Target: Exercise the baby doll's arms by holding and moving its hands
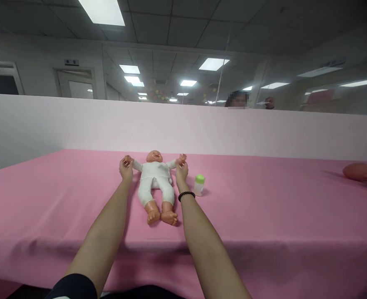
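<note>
A baby doll (155, 173) with a white cloth body lies on its back, head toward the far side and bare feet toward me. Its arms are stretched out to both sides. My left hand (126, 167) is closed on the doll's hand at the left. On the other side, my right hand (182, 170) grips the doll's hand at the right; a dark beaded bracelet circles that wrist. Just right of my right wrist stands a small clear bottle (199, 185) with a green cap, upright and apart from the doll.
Pink cloth (264, 207) covers the wide table and hangs over its front edge. A white partition (202, 128) rises behind it. Part of another doll (360, 171) lies at the far right edge. Beyond the partition, the top of a person's head (237, 99) shows.
</note>
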Motion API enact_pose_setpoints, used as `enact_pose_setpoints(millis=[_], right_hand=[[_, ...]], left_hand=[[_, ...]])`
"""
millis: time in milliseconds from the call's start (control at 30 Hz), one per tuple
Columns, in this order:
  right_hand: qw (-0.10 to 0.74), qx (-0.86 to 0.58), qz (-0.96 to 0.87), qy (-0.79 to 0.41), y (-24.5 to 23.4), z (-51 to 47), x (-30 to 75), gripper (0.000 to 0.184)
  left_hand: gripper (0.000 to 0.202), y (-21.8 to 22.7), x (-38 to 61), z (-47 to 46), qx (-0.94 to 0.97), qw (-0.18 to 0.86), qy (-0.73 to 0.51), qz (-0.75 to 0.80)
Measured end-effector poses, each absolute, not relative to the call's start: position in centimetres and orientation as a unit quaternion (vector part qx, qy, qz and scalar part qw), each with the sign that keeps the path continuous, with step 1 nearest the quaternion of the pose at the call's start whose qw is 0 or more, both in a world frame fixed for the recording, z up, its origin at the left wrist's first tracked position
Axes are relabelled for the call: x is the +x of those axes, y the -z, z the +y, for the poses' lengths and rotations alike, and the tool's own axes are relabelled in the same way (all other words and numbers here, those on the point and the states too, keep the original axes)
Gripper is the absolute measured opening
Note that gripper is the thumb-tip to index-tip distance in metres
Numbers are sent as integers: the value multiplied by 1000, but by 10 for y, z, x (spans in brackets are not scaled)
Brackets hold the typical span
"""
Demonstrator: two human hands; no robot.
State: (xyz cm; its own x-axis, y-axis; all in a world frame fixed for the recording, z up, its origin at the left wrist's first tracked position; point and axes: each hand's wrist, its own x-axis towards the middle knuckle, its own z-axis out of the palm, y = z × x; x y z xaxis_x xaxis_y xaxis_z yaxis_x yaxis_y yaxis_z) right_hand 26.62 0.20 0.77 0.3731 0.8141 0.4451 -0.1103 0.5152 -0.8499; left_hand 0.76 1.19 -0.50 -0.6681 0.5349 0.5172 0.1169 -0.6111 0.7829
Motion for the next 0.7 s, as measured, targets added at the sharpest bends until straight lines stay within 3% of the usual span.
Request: enact_pose_setpoints(millis=[133,233,500,700], right_hand=[[678,-338,-566,-326,-7,3,245,35],[617,-307,-651,-318,-1,1,239,29],[594,-306,-676,-312,2,0,242,31],[682,-356,-556,-316,-13,-9,246,33]], left_hand=[[29,8,39,13,618,151,-663,395],[26,15,51,17,686,192,-579,398],[32,21,42,25,672,184,-590,409],[31,10,38,22,547,213,-719,372]])
